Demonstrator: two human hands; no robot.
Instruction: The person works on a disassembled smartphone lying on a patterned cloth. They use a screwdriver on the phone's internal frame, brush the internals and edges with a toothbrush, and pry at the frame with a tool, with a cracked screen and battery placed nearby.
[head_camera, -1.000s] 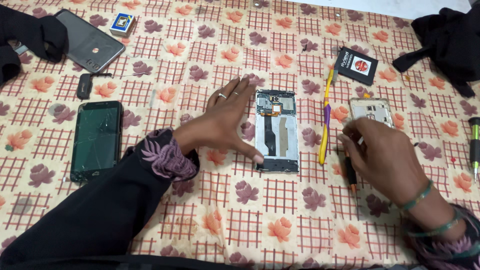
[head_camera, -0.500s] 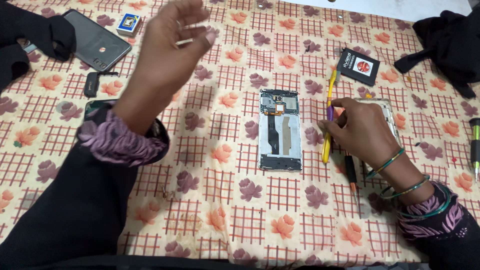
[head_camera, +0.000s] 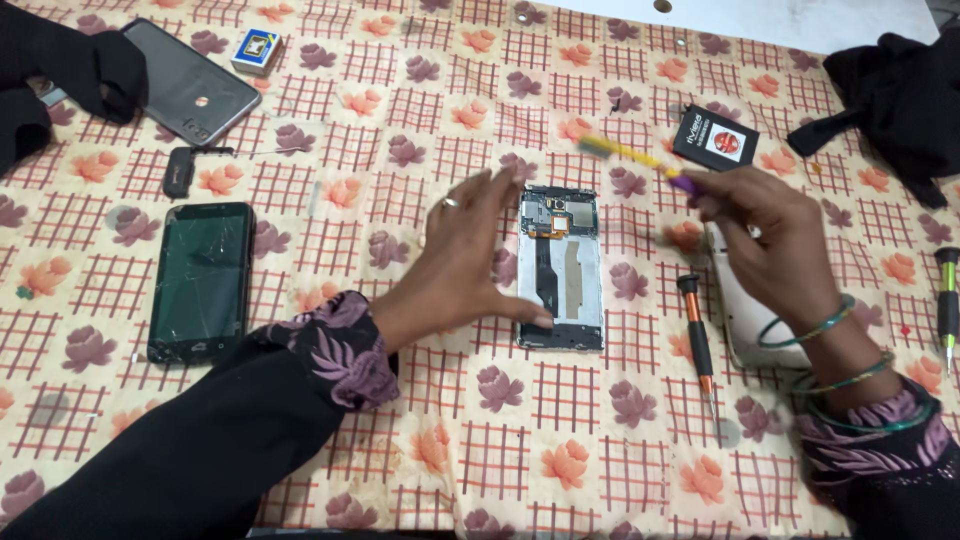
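An opened phone frame (head_camera: 560, 268) with its circuit board showing lies in the middle of the floral checked cloth. My left hand (head_camera: 470, 262) rests flat beside it, fingers spread, thumb touching the frame's lower left edge; a ring is on one finger. My right hand (head_camera: 770, 235) holds a yellow and purple tool (head_camera: 632, 156), lifted and blurred above the frame's upper right. A white phone back cover (head_camera: 740, 310) lies partly under that hand.
An orange-and-black screwdriver (head_camera: 697, 340) lies right of the frame. A cracked black phone (head_camera: 200, 280) lies left, a grey phone back (head_camera: 190, 82) and small box (head_camera: 256, 50) far left. A black battery (head_camera: 715, 138), black cloth (head_camera: 895, 95) and green screwdriver (head_camera: 947, 305) are right.
My left hand came down from high above the table and now lies beside the phone frame. My right hand picked the yellow and purple tool up off the cloth.
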